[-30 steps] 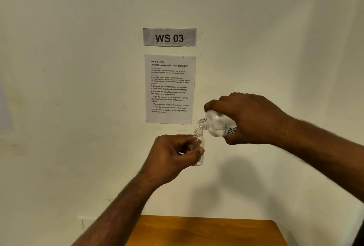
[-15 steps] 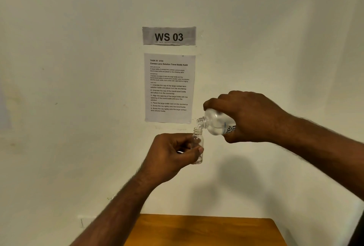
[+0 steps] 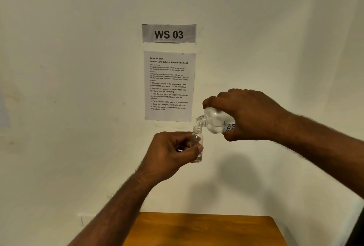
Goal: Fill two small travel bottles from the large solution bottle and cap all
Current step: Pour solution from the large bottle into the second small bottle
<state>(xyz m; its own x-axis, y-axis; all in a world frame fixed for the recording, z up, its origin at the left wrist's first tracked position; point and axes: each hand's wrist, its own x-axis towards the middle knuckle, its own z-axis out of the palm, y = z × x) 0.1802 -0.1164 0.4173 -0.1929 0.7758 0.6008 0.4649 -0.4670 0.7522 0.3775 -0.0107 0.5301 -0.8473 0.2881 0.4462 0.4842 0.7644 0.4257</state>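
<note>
The left hand (image 3: 171, 153) comes up from the lower left, its forearm rising from the bottom edge. Its fingers (image 3: 194, 149) are curled around a small clear travel bottle (image 3: 197, 143), the thumb pressing across the bottle's lower front. The bottle stands upright, uncapped, held in the air in front of the wall and well above the counter (image 3: 206, 230). A little clear liquid sits at its bottom; most of it looks empty.

Above and behind the hands, a grey sign (image 3: 169, 33) reading "WS 03" is fixed to the wall, and just below it hangs a printed instruction sheet (image 3: 169, 86) headed "Contact Lens Solution Travel Bottle Refill".

To the right, the large solution bottle (image 3: 215, 122) is tipped nearly onto its side, its open threaded neck pointing left and down. The neck's lip sits just above and beside the travel bottle's mouth; whether the two touch cannot be told. Clear liquid pools in the tilted bottle's lower side. Whether a stream is passing between the mouths cannot be told.

The right hand (image 3: 250, 115) grips the large bottle from above, fingers wrapped over its body and covering most of its label, with the forearm running off the right edge.
</note>
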